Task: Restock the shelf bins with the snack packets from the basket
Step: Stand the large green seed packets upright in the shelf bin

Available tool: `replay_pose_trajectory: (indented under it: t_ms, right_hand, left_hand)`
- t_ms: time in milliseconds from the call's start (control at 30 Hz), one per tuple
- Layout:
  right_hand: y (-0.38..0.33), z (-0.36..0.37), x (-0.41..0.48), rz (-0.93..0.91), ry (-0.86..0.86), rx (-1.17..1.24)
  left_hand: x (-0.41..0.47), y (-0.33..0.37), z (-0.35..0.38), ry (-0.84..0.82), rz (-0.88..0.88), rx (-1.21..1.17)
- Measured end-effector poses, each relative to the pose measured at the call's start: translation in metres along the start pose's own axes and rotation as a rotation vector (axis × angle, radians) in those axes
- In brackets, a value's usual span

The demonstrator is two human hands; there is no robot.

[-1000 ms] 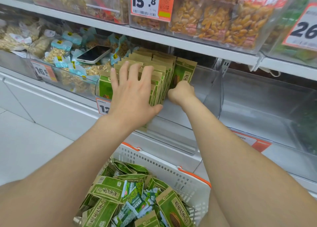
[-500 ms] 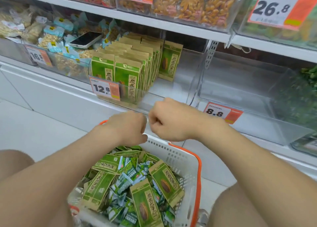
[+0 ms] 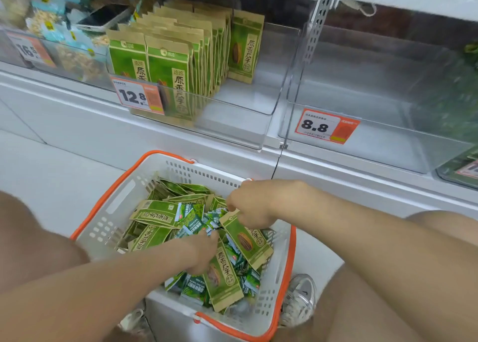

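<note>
Green-and-kraft paper seed packet (image 3: 245, 238) is pinched at its top edge by the fingers of the right hand (image 3: 254, 203), which are closed on it; the packet lies tilted over the heap, its lower end still on the pile. Left hand (image 3: 204, 251) is down among the packets, fingers buried in the heap and blurred; whether they grip anything cannot be told. Both hands are inside the white perforated plastic basket with orange rim (image 3: 113, 199), which holds a loose pile of larger green-and-kraft packets (image 3: 155, 213) mixed with small green sachets (image 3: 192, 221). Beyond the basket, on the white shelf, a clear plastic bin marked 12.8 (image 3: 240, 132) holds upright rows of matching green-and-kraft packets (image 3: 168, 65) filling its left part, with one packet (image 3: 244, 49) standing apart near the back. Just beside it on the right, a clear plastic bin marked 8.8 (image 3: 388, 145) is seen.
</note>
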State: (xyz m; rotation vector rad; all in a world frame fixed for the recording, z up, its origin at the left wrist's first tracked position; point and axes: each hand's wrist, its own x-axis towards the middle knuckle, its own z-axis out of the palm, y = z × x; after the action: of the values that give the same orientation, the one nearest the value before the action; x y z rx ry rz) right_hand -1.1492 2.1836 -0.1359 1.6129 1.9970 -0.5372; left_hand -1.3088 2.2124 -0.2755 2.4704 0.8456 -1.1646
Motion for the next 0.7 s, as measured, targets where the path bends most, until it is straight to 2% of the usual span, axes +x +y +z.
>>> replay_pose_trajectory:
  t_ms: [133,300,567,700]
  right_hand:
    - [0.004,0.008,0.002,-0.008,-0.041,-0.004]
    - [0.008,0.004,0.005,0.002,-0.041,-0.032]
    - [0.016,-0.032,-0.008,0.039,0.166,0.09]
    - [0.023,-0.062,-0.028,0.086,0.384,0.231]
  left_hand:
    - [0.005,0.001,-0.005,0.124,-0.035,-0.14]
    - [0.005,-0.012,-0.041,0.098,-0.001,-0.399]
    - [-0.047,-0.045,-0.131,0.389,0.217,-0.564]
    - [-0.093,-0.07,-0.162,0.37,0.336,-0.906]
